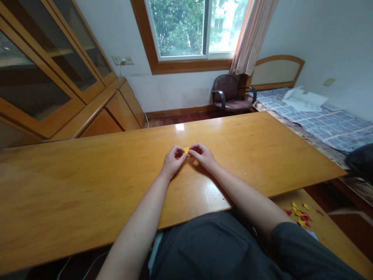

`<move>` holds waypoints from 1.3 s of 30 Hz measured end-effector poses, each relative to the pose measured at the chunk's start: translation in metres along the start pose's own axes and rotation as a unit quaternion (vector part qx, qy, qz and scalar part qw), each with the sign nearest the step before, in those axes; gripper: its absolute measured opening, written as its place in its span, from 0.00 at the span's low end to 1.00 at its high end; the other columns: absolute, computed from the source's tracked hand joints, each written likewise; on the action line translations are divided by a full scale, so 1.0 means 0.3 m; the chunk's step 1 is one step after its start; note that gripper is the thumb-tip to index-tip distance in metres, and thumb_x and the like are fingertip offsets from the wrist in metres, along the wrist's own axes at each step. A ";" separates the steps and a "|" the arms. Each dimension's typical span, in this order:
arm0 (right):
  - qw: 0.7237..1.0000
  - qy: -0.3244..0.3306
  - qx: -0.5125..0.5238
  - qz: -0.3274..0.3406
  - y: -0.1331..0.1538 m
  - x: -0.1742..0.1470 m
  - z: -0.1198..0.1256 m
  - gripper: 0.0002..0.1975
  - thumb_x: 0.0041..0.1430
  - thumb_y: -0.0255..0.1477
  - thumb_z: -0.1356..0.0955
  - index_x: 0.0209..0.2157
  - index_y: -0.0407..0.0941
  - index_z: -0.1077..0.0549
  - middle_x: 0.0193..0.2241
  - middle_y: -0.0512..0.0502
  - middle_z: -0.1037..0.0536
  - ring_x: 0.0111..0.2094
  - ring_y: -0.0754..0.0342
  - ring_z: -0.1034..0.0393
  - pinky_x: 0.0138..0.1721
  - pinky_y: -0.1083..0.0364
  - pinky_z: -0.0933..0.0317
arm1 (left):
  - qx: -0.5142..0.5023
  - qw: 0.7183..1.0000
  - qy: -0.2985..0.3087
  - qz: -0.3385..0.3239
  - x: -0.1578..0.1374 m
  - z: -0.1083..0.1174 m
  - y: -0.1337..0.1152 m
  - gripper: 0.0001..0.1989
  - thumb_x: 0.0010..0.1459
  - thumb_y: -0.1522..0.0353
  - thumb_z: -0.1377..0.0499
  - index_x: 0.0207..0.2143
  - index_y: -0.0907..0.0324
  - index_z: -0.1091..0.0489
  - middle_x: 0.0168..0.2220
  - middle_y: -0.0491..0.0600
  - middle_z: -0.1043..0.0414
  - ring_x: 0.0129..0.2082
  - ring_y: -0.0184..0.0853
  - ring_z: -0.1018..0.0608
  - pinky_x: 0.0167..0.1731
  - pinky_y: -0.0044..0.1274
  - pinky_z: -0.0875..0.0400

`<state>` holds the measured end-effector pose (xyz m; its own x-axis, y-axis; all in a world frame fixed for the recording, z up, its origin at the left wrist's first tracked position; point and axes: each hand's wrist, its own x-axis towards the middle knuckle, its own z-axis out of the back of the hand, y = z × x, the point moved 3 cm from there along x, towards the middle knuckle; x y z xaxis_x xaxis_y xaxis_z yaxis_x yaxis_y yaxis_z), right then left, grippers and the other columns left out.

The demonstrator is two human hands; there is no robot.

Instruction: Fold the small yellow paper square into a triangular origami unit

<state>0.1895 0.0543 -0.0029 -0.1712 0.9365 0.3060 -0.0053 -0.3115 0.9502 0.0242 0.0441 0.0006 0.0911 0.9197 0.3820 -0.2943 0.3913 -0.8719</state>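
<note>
A small piece of yellow paper is pinched between my two hands, just over the wooden table. My left hand grips its left side with thumb and forefinger. On the other side, my right hand holds the right edge in the same kind of pinch. The fingertips cover most of the paper, so its folded shape cannot be made out.
Several small yellow and red folded paper pieces lie on a lower wooden surface at my right. A brown armchair stands beyond the table, near a bed. Glass-fronted cabinets line the left wall.
</note>
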 end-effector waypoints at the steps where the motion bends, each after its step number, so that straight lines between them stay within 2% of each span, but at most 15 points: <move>1: 1.000 0.000 0.002 -0.003 0.000 -0.001 0.000 0.12 0.55 0.37 0.30 0.36 0.44 0.28 0.31 0.49 0.25 0.32 0.56 0.30 0.38 0.56 0.36 | -0.002 1.000 -0.004 0.001 0.000 0.000 0.001 0.10 0.54 0.63 0.37 0.35 0.58 0.33 0.30 0.44 0.30 0.30 0.30 0.25 0.33 0.22 0.30; 11: 1.000 -0.009 0.024 -0.018 0.005 0.000 -0.001 0.10 0.52 0.35 0.29 0.33 0.44 0.28 0.29 0.51 0.26 0.32 0.56 0.32 0.38 0.56 0.37 | -0.020 1.000 0.017 0.009 -0.003 -0.004 0.006 0.10 0.54 0.63 0.37 0.35 0.58 0.32 0.31 0.46 0.27 0.32 0.33 0.22 0.35 0.24 0.27; 25: 0.998 -0.019 0.057 -0.030 0.005 0.006 0.003 0.09 0.50 0.33 0.29 0.32 0.44 0.29 0.29 0.51 0.27 0.32 0.56 0.33 0.38 0.55 0.39 | -0.131 0.989 0.036 0.057 0.000 -0.017 0.022 0.12 0.52 0.63 0.36 0.35 0.59 0.33 0.32 0.45 0.27 0.31 0.34 0.19 0.37 0.28 0.23; 32: 0.999 -0.017 0.042 -0.031 0.011 0.005 0.004 0.09 0.50 0.34 0.29 0.32 0.44 0.29 0.29 0.51 0.27 0.32 0.56 0.33 0.38 0.55 0.38 | -0.116 0.991 0.041 0.059 0.001 -0.013 0.024 0.12 0.53 0.62 0.36 0.35 0.59 0.33 0.31 0.46 0.26 0.31 0.35 0.19 0.37 0.27 0.24; 39: 1.000 0.001 0.006 -0.020 0.011 0.002 0.000 0.11 0.53 0.37 0.30 0.34 0.44 0.27 0.31 0.49 0.24 0.32 0.55 0.31 0.38 0.55 0.37 | -0.061 0.997 0.012 0.038 0.002 -0.007 0.019 0.12 0.54 0.62 0.37 0.37 0.58 0.32 0.32 0.48 0.25 0.34 0.35 0.19 0.38 0.27 0.25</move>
<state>0.1894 0.0540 0.0005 -0.1737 0.9478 0.2674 0.0005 -0.2714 0.9625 0.0247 0.0469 -0.0047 0.0958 0.9467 0.3075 -0.1830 0.3204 -0.9294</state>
